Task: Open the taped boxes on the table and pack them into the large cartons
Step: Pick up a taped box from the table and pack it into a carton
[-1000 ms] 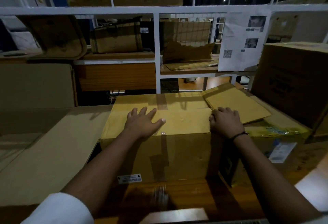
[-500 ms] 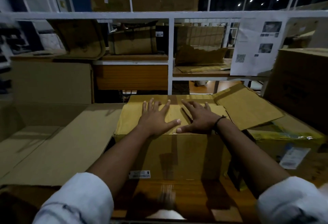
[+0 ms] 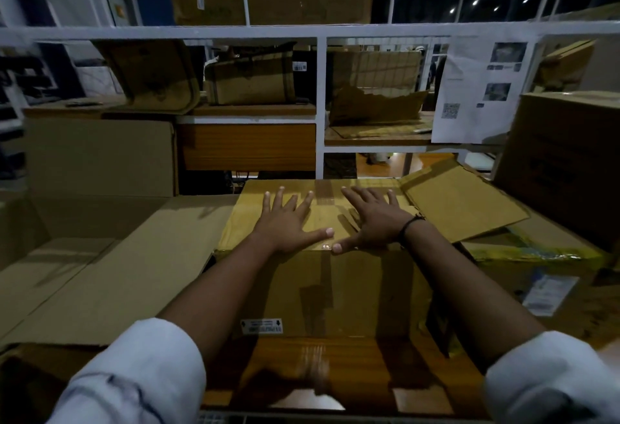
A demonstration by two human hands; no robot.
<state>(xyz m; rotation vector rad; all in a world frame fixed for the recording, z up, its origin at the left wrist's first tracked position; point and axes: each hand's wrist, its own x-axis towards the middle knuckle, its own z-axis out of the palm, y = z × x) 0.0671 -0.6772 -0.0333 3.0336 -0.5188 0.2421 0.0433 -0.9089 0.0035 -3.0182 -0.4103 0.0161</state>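
Two hands flat, fingers spread, left hand (image 3: pixel 285 225) and right hand (image 3: pixel 375 222) on one taped box (image 3: pixel 335 289), one wooden table (image 3: pixel 335 366).

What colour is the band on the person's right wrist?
Black. The thin band sits behind the right hand, seen in the head view.

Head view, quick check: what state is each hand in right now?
Left hand: open, flat on top of the taped box.
Right hand: open, flat on the same box top.
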